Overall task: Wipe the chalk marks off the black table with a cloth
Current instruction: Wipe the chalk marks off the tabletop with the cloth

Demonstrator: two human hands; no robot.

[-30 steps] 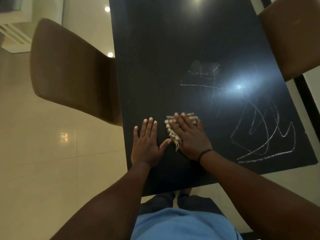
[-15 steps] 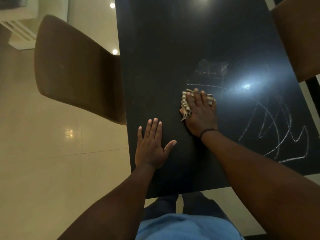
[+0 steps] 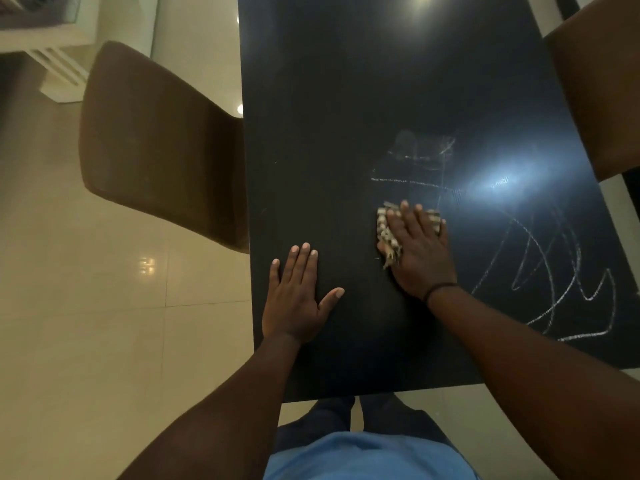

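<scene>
Right hand (image 3: pixel 420 252) pressed checkered cloth (image 3: pixel 384 233) flat on black surface (image 3: pixel 346 116), fingers straight, together, just below faint chalk marks (image 3: pixel 554 271). Left hand (image 3: pixel 296 299) lay flat beside it, fingers straight, thumb spread.

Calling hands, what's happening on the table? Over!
Left hand flat on table. Right hand presses cloth. Chalk marks remain at right. Nothing blocking.

Right hand (image 3: pixel 420 252) flat on cloth (image 3: pixel 384 230), black table (image 3: pixel 329 133)
</scene>
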